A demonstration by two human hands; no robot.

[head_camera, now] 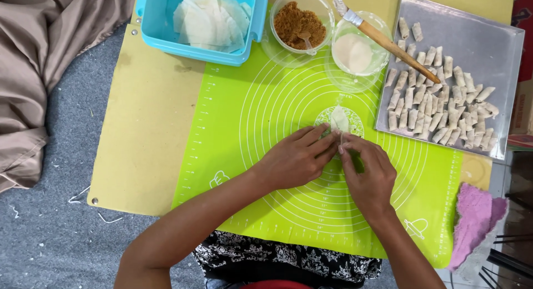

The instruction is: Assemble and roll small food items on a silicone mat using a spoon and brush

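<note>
I see my left hand [294, 158] and right hand [366, 172] both pinching the near end of a thin, pale, translucent pastry wrapper [339, 121] lying on the green silicone mat [266, 111]. It looks light, limp, tearable; I judge the edges are the safest grip.

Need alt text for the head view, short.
Two bare hands, left hand and right hand, pinch a thin pale wrapper on a lime-green silicone mat. A metal tray of small pale rolls sits to the right; a blue plastic tub of wrappers, a bowl of brown filling and a wooden-handled brush lie beyond.
</note>
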